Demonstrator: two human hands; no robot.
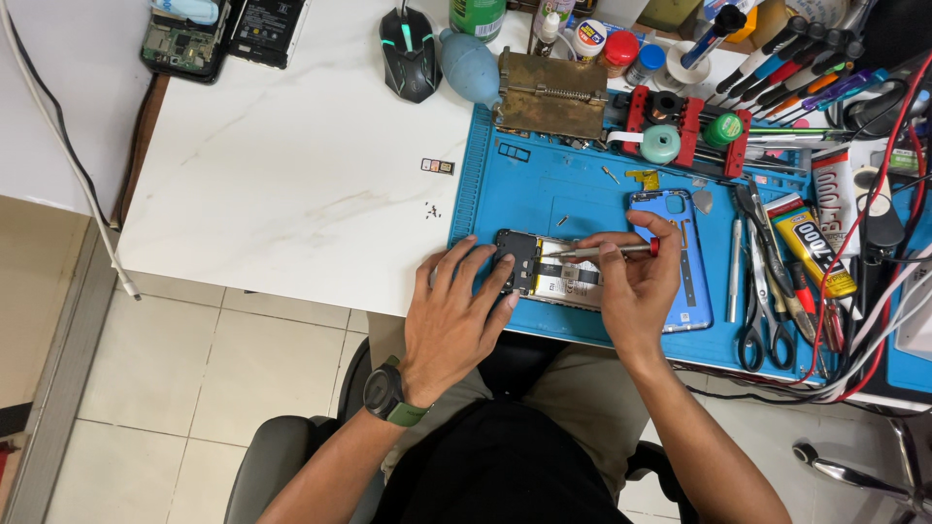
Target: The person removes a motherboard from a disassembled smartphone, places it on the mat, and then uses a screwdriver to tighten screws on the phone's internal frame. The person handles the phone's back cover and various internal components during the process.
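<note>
Opened phone point(555, 275), back cover off, flat on blue work mat point(544, 194) at near edge of white table point(291, 165). Long axis left to right across the body; dark board end to the left, pale battery area to the right. Held down at left end by left hand point(456, 311): fingers spread and pressed flat, tips over the dark board end, grasping nothing, merely pinning. Watch on that wrist.

Screwdriver point(602, 251) gripped in right hand point(636, 286), thumb and forefinger pinched on the shaft, red cap toward the right. Shaft nearly level, roughly parallel to the phone's long axis, tip pointing left and landing near the top edge beside the dark board. Tip contact with any screw: too small to tell.

Right hand nearer to the work point; left hand just beside it, on the opposite side.

Blue back cover point(680, 262) lying just right of the phone, partly under the right hand. Tweezers, pliers and glue tube further right. Loose screws on the table, left of the mat.
</note>
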